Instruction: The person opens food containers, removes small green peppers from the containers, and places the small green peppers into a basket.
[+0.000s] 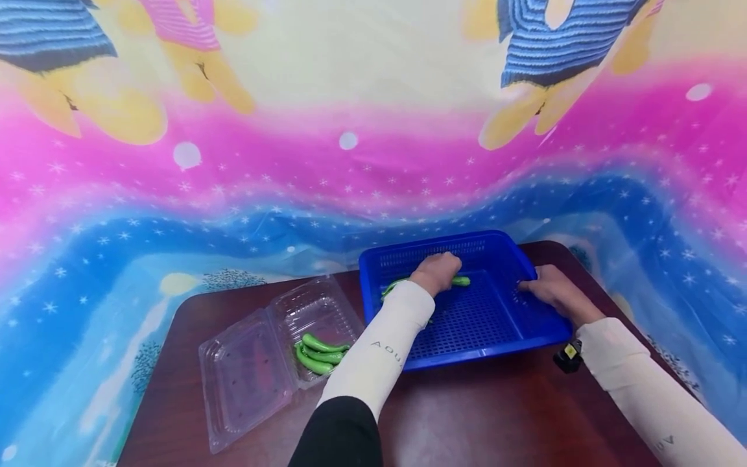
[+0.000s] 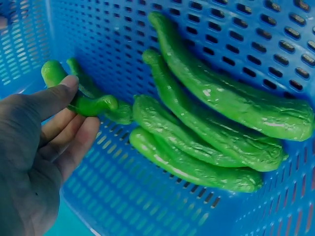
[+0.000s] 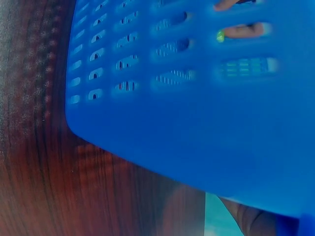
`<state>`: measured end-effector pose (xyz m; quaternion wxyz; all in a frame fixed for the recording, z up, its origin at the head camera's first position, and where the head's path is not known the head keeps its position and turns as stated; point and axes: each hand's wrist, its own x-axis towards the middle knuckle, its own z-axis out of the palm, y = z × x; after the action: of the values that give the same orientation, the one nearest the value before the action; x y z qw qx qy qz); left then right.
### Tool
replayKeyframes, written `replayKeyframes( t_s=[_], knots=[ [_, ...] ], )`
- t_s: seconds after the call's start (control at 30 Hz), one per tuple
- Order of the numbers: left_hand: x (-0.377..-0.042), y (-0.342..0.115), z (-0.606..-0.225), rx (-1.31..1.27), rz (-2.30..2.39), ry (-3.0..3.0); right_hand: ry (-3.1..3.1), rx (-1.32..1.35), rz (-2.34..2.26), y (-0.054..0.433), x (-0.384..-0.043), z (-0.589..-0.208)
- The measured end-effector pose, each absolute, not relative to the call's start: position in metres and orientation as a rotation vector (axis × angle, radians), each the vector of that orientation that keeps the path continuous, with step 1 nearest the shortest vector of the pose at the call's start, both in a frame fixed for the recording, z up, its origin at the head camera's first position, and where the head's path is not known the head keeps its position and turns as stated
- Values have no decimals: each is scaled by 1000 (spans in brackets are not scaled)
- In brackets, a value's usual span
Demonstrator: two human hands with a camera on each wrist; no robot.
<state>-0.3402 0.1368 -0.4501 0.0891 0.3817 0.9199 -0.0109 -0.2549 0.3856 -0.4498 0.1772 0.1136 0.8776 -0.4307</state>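
My left hand (image 1: 439, 271) reaches down into a blue slotted basket (image 1: 508, 245). Between thumb and fingers it pinches a curved green pepper (image 2: 51, 73), seen in the left wrist view. Beside that hand lie several more wrinkled green peppers (image 2: 211, 118) on the basket's floor and against its side. My right hand (image 1: 557, 292) grips the basket's right rim, thumb inside the wall. The right wrist view is mostly filled by the basket's outer wall (image 3: 187, 128), with part of the right hand (image 3: 256, 221) low in the corner.
Left of the basket, an open clear plastic clamshell box (image 1: 248, 379) holds several green peppers (image 1: 323, 357), partly behind my left sleeve. Everything stands on a dark brown table (image 1: 461, 415). A patterned cloth (image 1: 350, 181) hangs behind it. A small black device (image 1: 567, 359) sits at my right wrist.
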Motion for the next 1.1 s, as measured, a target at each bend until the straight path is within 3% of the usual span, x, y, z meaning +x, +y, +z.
replayKeyframes(
  t_s=[0.67,1.1],
  knots=[
    [-342,131,-477,1220,-110,2695,2507,327,-1247,377,-254,-449],
    [-332,123,-430,1326,-197,2718,2517,334,-1213,382,-253,-448]
  ],
)
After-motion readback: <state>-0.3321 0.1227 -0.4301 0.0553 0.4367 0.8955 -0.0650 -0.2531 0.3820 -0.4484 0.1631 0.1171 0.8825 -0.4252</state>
